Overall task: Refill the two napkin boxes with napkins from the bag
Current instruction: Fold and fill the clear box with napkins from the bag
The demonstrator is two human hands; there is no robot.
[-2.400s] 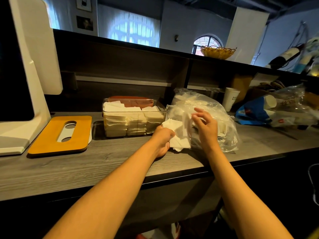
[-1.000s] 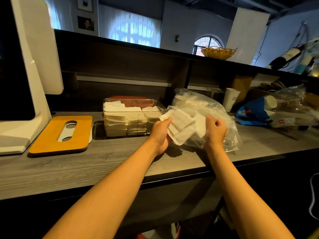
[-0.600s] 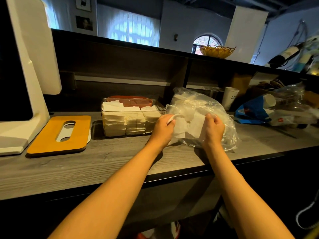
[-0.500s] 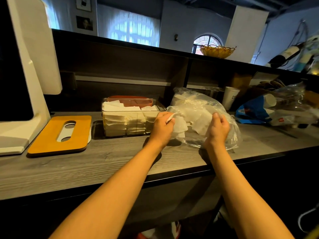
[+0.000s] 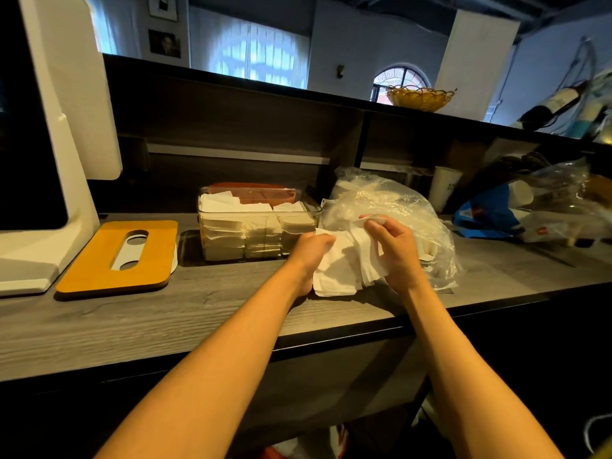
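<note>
Both hands, left hand (image 5: 309,256) and right hand (image 5: 395,251), grip one bunch of white paper napkins (image 5: 347,266) before one crinkled clear plastic bag (image 5: 407,210), beside one clear plastic napkin box (image 5: 258,223) holding three stacks; one orange slotted lid (image 5: 116,256) lies left.

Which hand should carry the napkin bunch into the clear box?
Left. The left hand grips the napkins right beside the clear box; the right hand sits farther away, by the bag.
</note>
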